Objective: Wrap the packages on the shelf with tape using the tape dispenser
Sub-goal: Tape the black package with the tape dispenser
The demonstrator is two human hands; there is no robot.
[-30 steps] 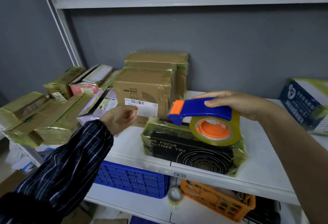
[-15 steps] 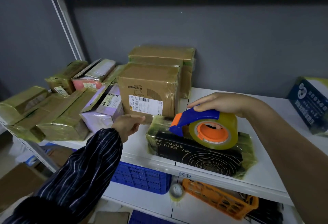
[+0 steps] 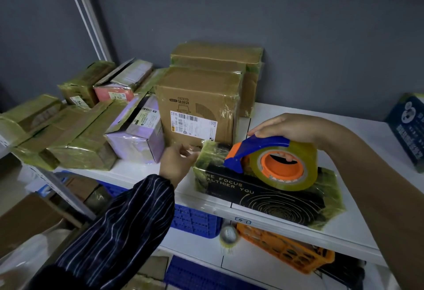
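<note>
Right hand grips tape dispenser, now lowered onto black package, centre-right of frame, on shelf. Left hand moved from labelled box to package's left end; pinching or touching, cannot tell. Taping likely starting.

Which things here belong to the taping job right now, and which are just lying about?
Job: dispenser, gripped by right hand; black package under it; left hand at its corner; taped cartons behind.
Lying about, lower shelf: blue crate; orange basket; spare tape roll.
</note>
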